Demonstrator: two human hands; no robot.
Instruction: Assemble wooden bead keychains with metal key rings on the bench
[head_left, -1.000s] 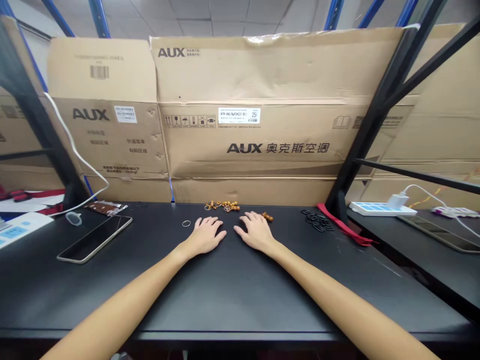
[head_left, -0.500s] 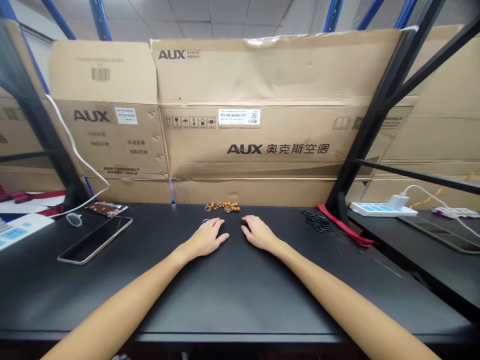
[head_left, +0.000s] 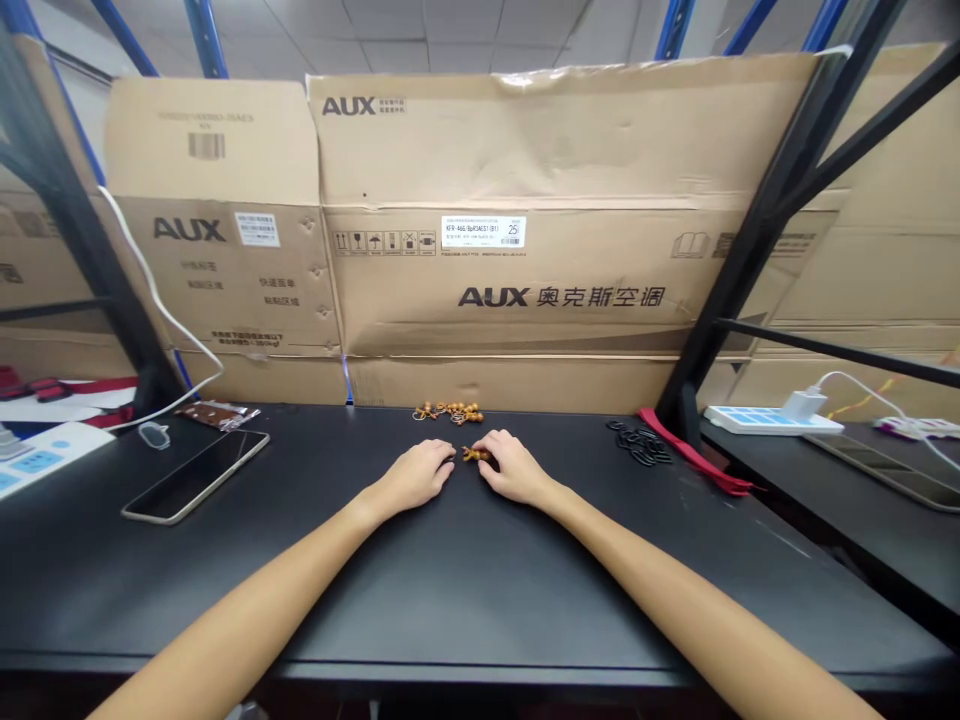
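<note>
My left hand point(head_left: 414, 476) and my right hand point(head_left: 514, 470) lie palm down on the black table point(head_left: 360, 590), fingertips nearly meeting. Between them sits a small cluster of amber wooden beads point(head_left: 475, 454), its right end touching my right fingertips and its left end just off my left fingertips. A larger tangle of similar beads point(head_left: 448, 412) lies a little beyond, against the cardboard. The small metal ring from earlier frames does not show, and my left hand may cover it.
A black smartphone point(head_left: 195, 476) lies to the left, and a heap of small black rings point(head_left: 639, 442) and a red ribbon point(head_left: 694, 455) lie to the right. Steel rack uprights point(head_left: 750, 230) stand by the table. AUX cardboard sheets point(head_left: 525, 280) form the back. A white power strip point(head_left: 765, 420) sits on the right.
The small bead cluster has moved from right of my right hand to between my hands. My left hand moved right over the metal ring's place, and both hands drew closer together.
</note>
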